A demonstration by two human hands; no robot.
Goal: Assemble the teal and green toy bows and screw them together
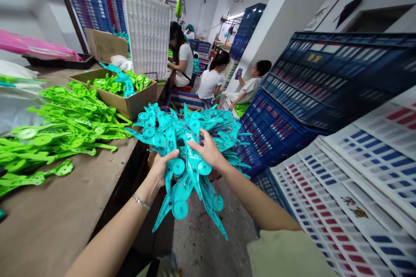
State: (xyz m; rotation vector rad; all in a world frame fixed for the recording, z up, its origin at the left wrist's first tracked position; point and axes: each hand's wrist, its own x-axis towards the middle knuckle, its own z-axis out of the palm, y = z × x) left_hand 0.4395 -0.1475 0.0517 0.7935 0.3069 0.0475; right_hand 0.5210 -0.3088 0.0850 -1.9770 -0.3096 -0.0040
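Note:
A big bundle of turquoise plastic parts [191, 147], pointed at the ends and fitted with round discs, is held in front of me above the floor. My left hand [162, 166] grips its left side, thumb on top and the other fingers hidden beneath. From the right, my right hand [209, 151] closes on the bundle, thumb and forefinger lying across a part near the middle. Thin dark reddish strings or wires run among the parts. Several pointed ends hang down below my hands.
Bright green plastic parts [65, 130] are heaped on the brown table [87, 199] at left, beside a cardboard box [126, 103] of green and turquoise parts. Blue crates [276, 121] and white crates [344, 199] are stacked at right. Several people sit further back.

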